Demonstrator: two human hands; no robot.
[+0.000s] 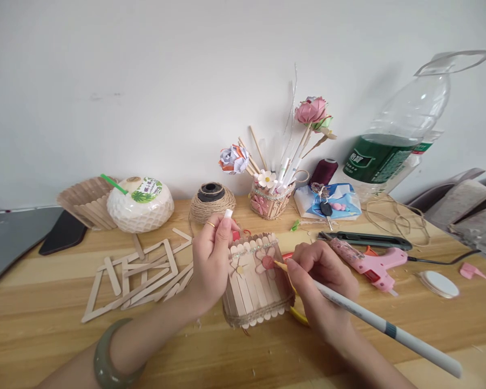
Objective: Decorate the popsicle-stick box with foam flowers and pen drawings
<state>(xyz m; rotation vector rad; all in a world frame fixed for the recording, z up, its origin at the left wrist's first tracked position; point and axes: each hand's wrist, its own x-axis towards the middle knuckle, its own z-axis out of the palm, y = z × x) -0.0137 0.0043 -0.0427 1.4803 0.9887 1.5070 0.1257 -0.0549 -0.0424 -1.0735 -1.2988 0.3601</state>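
Observation:
A small holder made of wooden craft sticks (253,292) stands tilted between my hands, with twine around its top and bottom. Two flower shapes are on its front; the right one has a red center (268,262), the left a yellowish one. My right hand (324,286) grips a long white marker (389,328), its orange tip at the red center. At the holder's left side is my left hand (214,259), with a small white cap (228,213) pinched between thumb and forefinger. The lower fingers of the left hand are partly hidden behind the holder.
Loose craft sticks (129,281) lie at left. Behind are a white coconut (140,208), a twine spool (213,205) and a flower pot (269,202). A pink glue gun (375,266), a cutter (368,240), white discs (439,283) and a large bottle (384,156) are at right.

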